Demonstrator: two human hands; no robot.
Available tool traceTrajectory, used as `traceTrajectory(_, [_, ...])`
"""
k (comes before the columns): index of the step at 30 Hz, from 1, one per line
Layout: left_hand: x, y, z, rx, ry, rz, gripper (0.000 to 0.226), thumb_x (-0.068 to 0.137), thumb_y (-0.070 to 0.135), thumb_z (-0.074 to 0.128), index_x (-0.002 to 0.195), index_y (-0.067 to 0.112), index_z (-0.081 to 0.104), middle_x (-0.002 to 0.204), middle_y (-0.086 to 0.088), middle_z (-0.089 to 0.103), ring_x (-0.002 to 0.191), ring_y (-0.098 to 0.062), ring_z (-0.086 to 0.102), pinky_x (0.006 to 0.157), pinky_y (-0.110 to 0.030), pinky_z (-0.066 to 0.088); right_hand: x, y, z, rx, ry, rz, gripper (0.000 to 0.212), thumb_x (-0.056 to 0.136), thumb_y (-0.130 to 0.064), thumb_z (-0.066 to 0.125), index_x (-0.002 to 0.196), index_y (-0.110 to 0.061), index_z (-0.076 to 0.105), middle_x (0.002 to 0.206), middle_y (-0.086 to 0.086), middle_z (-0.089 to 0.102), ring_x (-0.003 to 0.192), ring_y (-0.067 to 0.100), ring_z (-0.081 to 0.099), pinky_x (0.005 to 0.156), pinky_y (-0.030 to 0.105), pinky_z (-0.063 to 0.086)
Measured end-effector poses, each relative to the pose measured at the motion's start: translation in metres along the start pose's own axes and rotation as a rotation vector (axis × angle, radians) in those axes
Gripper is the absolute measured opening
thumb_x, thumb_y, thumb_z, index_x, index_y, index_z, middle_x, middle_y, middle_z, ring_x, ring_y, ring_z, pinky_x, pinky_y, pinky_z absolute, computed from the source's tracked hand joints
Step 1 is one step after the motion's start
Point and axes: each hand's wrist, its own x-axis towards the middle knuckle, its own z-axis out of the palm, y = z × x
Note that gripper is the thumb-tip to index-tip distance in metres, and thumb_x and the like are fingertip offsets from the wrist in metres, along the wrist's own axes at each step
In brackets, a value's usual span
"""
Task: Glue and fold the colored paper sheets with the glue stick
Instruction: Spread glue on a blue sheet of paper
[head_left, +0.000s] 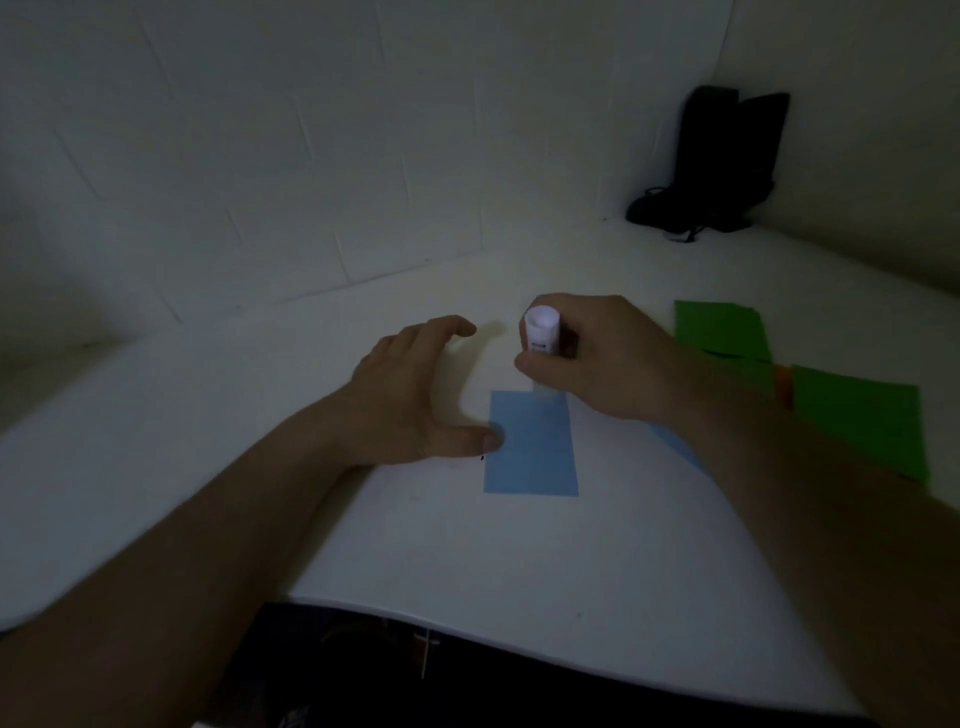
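Green sheets (852, 410) right of right hand (613, 358) w/ glue stick (542, 335)

The right hand (597, 358) is gripping the glue stick (542, 332) upright, just behind the sheet (532, 447) lying on the table (519, 561). The left hand (415, 395) is sitting left of the grip, thumb touching the sheet's left edge. More sheets (852, 415) are lying right of the grip, a bag (722, 161) far behind.

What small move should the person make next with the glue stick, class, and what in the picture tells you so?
Probably draw the glue stick toward the body along the blue paper. The right hand holds it upright at the sheet's far edge, and the left hand pins the sheet's left edge with its thumb, so the sheet looks steadied for a stroke.
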Motion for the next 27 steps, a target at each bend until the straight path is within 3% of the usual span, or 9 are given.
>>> traceTrajectory(3, [0.001, -0.003, 0.001, 0.004, -0.004, -0.007, 0.115, 0.048, 0.086, 0.066, 0.147, 0.045, 0.025, 0.142, 0.017, 0.033, 0.129, -0.014, 0.035, 0.109, -0.041, 0.036, 0.0, -0.002, -0.005, 0.013, 0.037, -0.01, 0.023, 0.087, -0.04, 0.065, 0.082, -0.019, 0.06, 0.078, 0.001, 0.064, 0.073, 0.018, 0.06, 0.07, 0.038, 0.049])
traceTrajectory(6, [0.003, -0.005, 0.002, 0.009, -0.001, -0.006, 0.113, 0.048, 0.087, 0.067, 0.145, 0.047, 0.024, 0.147, 0.013, 0.036, 0.13, -0.017, 0.037, 0.11, -0.046, 0.037, -0.002, -0.005, -0.004, 0.063, -0.083, 0.006, 0.022, 0.082, -0.044, 0.066, 0.08, -0.023, 0.063, 0.078, -0.001, 0.066, 0.073, 0.017, 0.063, 0.069, 0.038, 0.052])
traceTrajectory(8, [0.003, -0.006, 0.002, 0.003, -0.005, -0.007, 0.113, 0.049, 0.086, 0.067, 0.145, 0.047, 0.024, 0.149, 0.013, 0.035, 0.133, -0.017, 0.035, 0.111, -0.046, 0.036, -0.005, -0.004, -0.006, 0.043, -0.123, 0.015, 0.017, 0.084, -0.037, 0.072, 0.08, -0.023, 0.063, 0.078, -0.002, 0.066, 0.071, 0.016, 0.062, 0.068, 0.037, 0.051])
traceTrajectory(12, [0.002, -0.005, 0.001, -0.005, -0.008, -0.009, 0.114, 0.047, 0.086, 0.066, 0.146, 0.047, 0.024, 0.149, 0.014, 0.032, 0.134, -0.015, 0.032, 0.111, -0.041, 0.033, -0.007, 0.001, -0.017, -0.016, 0.0, -0.004, 0.018, 0.087, -0.033, 0.07, 0.078, -0.02, 0.061, 0.076, 0.0, 0.065, 0.072, 0.017, 0.062, 0.068, 0.038, 0.05])
traceTrajectory(14, [0.003, -0.004, 0.001, 0.003, -0.005, -0.011, 0.114, 0.047, 0.086, 0.066, 0.146, 0.047, 0.024, 0.149, 0.014, 0.033, 0.133, -0.014, 0.032, 0.108, -0.038, 0.032, -0.006, -0.001, -0.019, 0.061, 0.032, -0.018, 0.016, 0.085, -0.035, 0.069, 0.078, -0.021, 0.064, 0.077, -0.004, 0.067, 0.071, 0.012, 0.064, 0.066, 0.03, 0.051])
traceTrajectory(16, [0.003, -0.005, 0.002, 0.007, 0.004, 0.0, 0.113, 0.048, 0.087, 0.066, 0.146, 0.047, 0.025, 0.143, 0.018, 0.033, 0.131, -0.012, 0.033, 0.106, -0.036, 0.032, -0.006, -0.007, -0.017, 0.161, -0.042, -0.014, 0.011, 0.086, -0.024, 0.075, 0.079, -0.019, 0.067, 0.078, -0.005, 0.069, 0.07, 0.009, 0.066, 0.065, 0.023, 0.051])
traceTrajectory(20, [0.002, -0.006, 0.001, -0.013, 0.009, 0.03, 0.11, 0.051, 0.086, 0.068, 0.145, 0.044, 0.029, 0.14, 0.018, 0.036, 0.132, -0.013, 0.035, 0.11, -0.04, 0.035, -0.007, -0.007, -0.012, 0.116, -0.184, 0.025, 0.013, 0.086, -0.019, 0.078, 0.078, -0.02, 0.068, 0.08, -0.002, 0.07, 0.072, 0.015, 0.066, 0.067, 0.028, 0.051])
traceTrajectory(23, [0.001, -0.006, -0.002, -0.033, -0.013, 0.04, 0.111, 0.05, 0.087, 0.066, 0.145, 0.044, 0.03, 0.141, 0.019, 0.034, 0.132, -0.011, 0.033, 0.112, -0.04, 0.034, -0.007, -0.001, -0.012, 0.03, -0.082, 0.065, 0.015, 0.087, -0.025, 0.075, 0.077, -0.021, 0.065, 0.078, -0.003, 0.067, 0.07, 0.01, 0.062, 0.066, 0.029, 0.05])
traceTrajectory(27, [0.0, -0.008, -0.004, -0.049, -0.028, 0.048, 0.11, 0.049, 0.09, 0.063, 0.144, 0.047, 0.03, 0.148, 0.015, 0.035, 0.138, -0.017, 0.033, 0.115, -0.046, 0.032, -0.004, -0.001, -0.009, 0.11, 0.161, 0.149, 0.022, 0.083, -0.042, 0.07, 0.076, -0.021, 0.063, 0.074, -0.002, 0.067, 0.07, 0.022, 0.064, 0.065, 0.037, 0.05])
